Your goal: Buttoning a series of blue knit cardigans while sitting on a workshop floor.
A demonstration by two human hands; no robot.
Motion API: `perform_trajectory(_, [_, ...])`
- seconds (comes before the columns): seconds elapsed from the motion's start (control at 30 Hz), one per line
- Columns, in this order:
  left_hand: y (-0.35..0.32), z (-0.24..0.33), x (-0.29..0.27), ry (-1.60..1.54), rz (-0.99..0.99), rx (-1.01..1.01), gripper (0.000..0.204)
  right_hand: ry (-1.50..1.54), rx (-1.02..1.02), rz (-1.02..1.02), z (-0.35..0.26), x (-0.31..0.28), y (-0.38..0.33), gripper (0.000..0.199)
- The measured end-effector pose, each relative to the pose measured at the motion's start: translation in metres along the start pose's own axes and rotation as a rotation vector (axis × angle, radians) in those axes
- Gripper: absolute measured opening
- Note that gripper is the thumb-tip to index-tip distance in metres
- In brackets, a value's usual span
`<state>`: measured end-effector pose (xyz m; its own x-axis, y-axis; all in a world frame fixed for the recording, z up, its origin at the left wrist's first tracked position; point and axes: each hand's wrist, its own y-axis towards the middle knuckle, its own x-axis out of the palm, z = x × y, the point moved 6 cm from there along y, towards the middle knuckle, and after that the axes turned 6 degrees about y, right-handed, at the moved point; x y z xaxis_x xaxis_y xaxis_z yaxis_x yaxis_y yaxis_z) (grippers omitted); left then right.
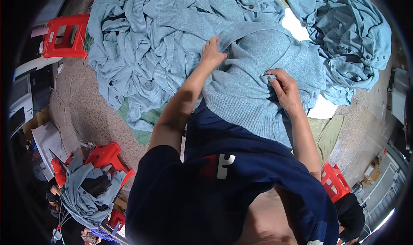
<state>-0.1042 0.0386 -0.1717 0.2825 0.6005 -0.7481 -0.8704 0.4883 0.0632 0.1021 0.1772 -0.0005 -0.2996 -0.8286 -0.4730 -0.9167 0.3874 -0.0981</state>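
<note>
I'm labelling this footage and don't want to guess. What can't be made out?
All in the head view:
Whatever lies under the sweater: hidden by it.
Palm of the left hand: hidden by the hand's own back.
Far end of the left pile: cut off by the upper edge.
Dark thing in the lower-left bundle: too small and dim to identify.

We take this for a garment workshop: a great heap of blue-grey knitwear (146,51) has matching buttoned pieces throughout, with a second pile (344,30) to its right. Left of the heap we see a red plastic stool (78,35) on speckled hard floor (81,88); beyond its near side, another knitwear bundle (77,195) lies lower left and a dark-clothed person (350,215) lower right.
</note>
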Motion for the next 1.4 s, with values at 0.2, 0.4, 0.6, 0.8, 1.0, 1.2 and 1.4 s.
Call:
perform_trajectory(0.2, [-0.014, -0.086, 0.043, -0.572, -0.310, -0.312, 0.020, -0.009, 0.131, 0.073, 0.006, -0.004, -0.007, 0.019])
perform_trajectory(0.4, [0.028, -0.047, -0.096, -1.081, -0.094, -0.366, 0.008, -0.118, -0.055, 0.210, -0.008, -0.012, -0.013, 0.019])
perform_trajectory(0.6, [0.014, 0.164, -0.140, -1.096, -0.648, -0.235, 0.015, -0.286, -0.565, 0.316, -0.083, -0.041, -0.024, 0.032])
perform_trajectory(0.8, [-0.048, 0.234, -0.126, -1.034, -0.966, -0.053, 0.012, -0.351, -0.837, 0.445, -0.110, -0.047, -0.043, 0.022])
perform_trajectory(1.0, [-0.060, 0.226, -0.121, -0.807, -0.886, 0.090, 0.021, -0.334, -0.718, 0.438, -0.088, -0.038, -0.050, 0.019])
perform_trajectory(1.2, [-0.057, 0.237, -0.137, -0.537, -0.668, 0.522, 0.021, -0.178, -0.571, 0.268, -0.088, -0.037, -0.038, 0.030])
perform_trajectory(1.4, [-0.056, 0.241, -0.143, -0.356, -0.532, 0.732, 0.019, -0.032, -0.296, 0.133, -0.072, -0.035, -0.020, 0.029])
